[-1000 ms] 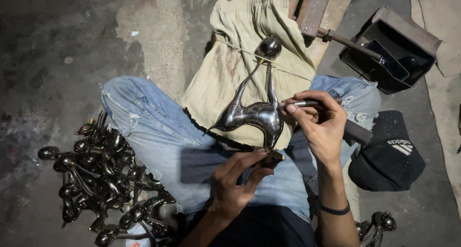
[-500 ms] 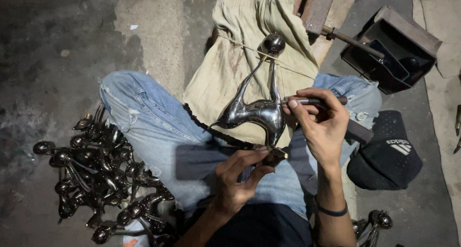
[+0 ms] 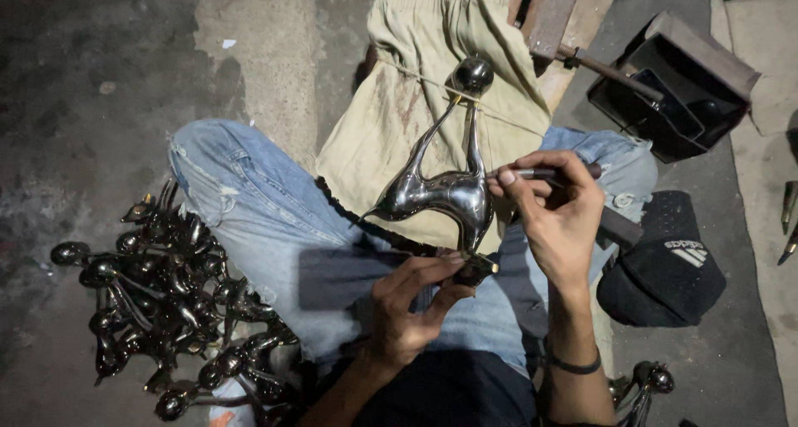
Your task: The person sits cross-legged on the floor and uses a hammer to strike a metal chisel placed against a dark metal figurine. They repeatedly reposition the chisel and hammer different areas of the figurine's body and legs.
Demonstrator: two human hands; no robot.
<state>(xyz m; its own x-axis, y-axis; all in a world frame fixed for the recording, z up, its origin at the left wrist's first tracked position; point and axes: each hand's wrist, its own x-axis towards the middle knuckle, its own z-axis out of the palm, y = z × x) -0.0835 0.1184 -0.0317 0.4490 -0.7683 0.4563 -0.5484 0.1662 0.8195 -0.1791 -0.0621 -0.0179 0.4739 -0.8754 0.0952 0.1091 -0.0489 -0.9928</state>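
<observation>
Your left hand (image 3: 407, 306) is pinched shut on the small base of the shiny metal figure (image 3: 445, 196), which stands up over your lap with its ball top (image 3: 472, 74) resting against the tan cloth (image 3: 416, 120). Your right hand (image 3: 553, 207) is closed around a thin tool (image 3: 540, 174), with the tip touching the figure's body. I'd say the main risk is a slip: that polished curve gives the tip little to bite on, so it could skate off and scratch the finish or jab your left fingers just below. You're also holding only the base, so a hard push could twist the figure loose onto your jeans (image 3: 249, 211) or the pile of dark metal pieces (image 3: 158, 298) beside your leg.
</observation>
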